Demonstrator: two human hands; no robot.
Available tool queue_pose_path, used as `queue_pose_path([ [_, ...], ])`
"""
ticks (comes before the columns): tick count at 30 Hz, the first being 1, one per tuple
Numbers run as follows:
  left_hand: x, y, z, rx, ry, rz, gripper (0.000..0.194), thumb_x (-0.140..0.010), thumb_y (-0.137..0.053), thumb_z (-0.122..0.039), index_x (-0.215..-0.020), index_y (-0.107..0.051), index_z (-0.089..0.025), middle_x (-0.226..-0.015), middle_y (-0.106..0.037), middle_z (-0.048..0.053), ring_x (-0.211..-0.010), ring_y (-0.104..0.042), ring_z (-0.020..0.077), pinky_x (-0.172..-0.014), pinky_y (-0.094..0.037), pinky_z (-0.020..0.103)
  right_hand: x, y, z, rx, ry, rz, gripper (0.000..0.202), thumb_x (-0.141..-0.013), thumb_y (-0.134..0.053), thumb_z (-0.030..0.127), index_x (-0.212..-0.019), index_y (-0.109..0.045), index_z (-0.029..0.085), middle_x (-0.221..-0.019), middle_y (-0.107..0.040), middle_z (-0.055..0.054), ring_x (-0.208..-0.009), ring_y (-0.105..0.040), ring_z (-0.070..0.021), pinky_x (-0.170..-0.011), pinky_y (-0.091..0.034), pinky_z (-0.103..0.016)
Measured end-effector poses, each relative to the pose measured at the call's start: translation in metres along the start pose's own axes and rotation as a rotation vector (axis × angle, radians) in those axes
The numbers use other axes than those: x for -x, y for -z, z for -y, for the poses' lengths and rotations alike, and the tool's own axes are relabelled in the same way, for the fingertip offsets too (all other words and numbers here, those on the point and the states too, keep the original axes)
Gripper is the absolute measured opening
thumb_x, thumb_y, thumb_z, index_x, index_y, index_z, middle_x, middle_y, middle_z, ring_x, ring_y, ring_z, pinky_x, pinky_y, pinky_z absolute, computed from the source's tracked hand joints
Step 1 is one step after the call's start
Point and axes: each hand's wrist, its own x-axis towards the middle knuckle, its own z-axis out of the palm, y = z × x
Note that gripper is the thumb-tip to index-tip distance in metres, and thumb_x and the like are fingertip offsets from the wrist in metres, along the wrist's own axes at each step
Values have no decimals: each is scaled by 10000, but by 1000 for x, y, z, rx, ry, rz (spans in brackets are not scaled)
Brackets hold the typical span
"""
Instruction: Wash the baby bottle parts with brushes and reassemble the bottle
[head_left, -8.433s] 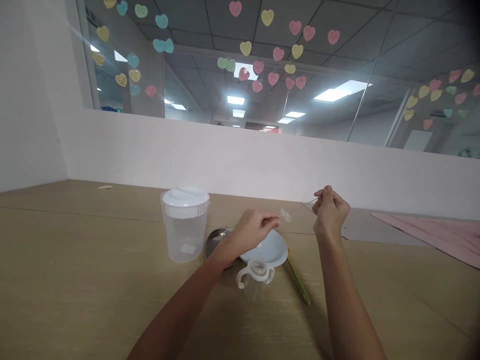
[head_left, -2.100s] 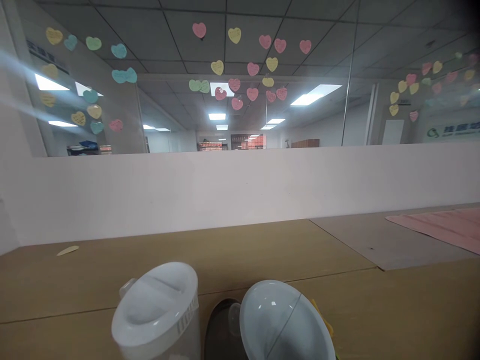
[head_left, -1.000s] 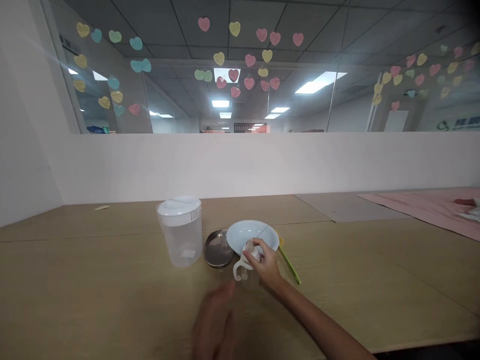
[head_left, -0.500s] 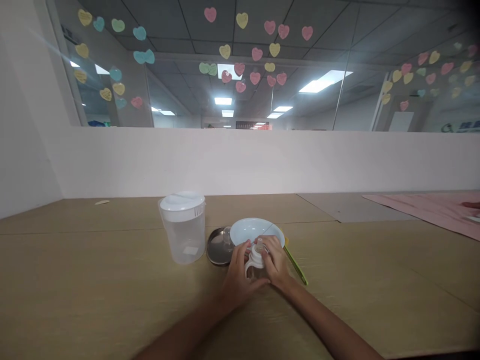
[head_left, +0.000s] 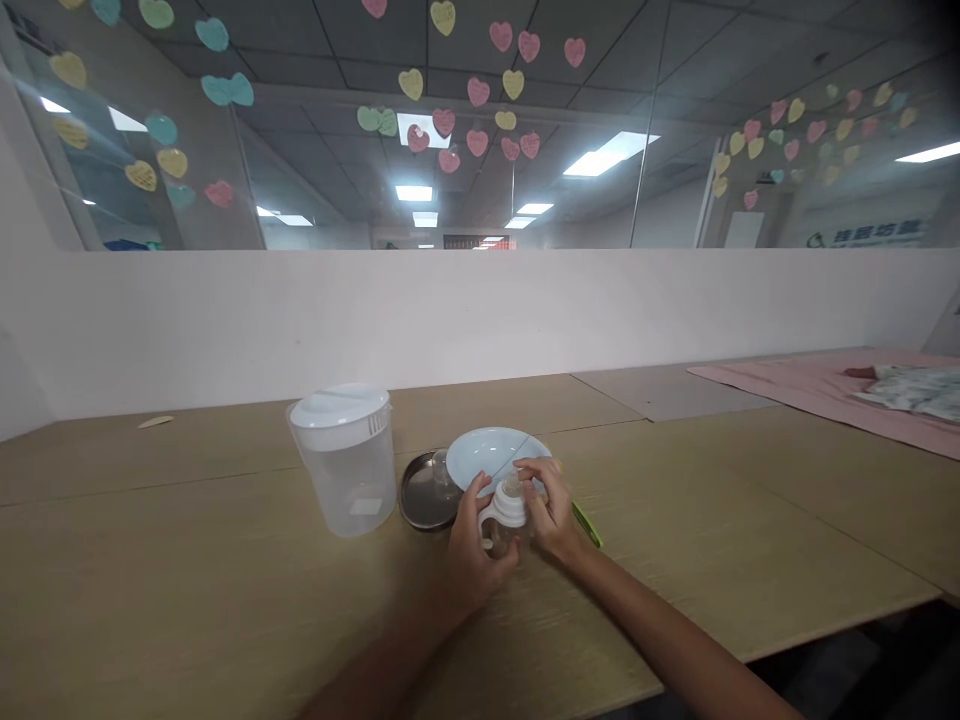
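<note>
Steadiness seems to matter most: the left hand (head_left: 476,560), curled around the handled bottle (head_left: 510,510), should keep it upright without squeezing while the right hand (head_left: 549,505) tends its clear teat (head_left: 513,484). The right fingers bend close about the teat; whether they pinch it I cannot tell. The bottle is between both hands, just this side of the white bowl (head_left: 484,445), with a metal dish (head_left: 417,512) and lidded pitcher (head_left: 349,480) leftward.

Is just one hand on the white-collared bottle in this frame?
No, the left hand grips the bottle from its side while the right hand has fingers at its top.
</note>
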Motion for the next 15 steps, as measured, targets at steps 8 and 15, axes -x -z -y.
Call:
queue_pose_path([
  [8,-1,-1,-1,-15,-5,-9,687,-690,-594,-173,-1298,-276,-166,-1247,-494,130,-1095,-532,241,-937,-449,377,-4,16,1,93,435,-11,223,-750,-446,150,-938,-547,212,-660,-603,-12,-555,-502,-158,-666,-387,-397],
  [15,-4,2,-10,-13,10,4,465,-662,-601,-144,-1104,-462,-188,-1048,-594,60,-950,-586,220,-841,-490,348,-5,19,11,25,481,62,276,-743,-462,166,-999,-546,223,-782,-652,-36,-650,-584,-179,-693,-423,-401],
])
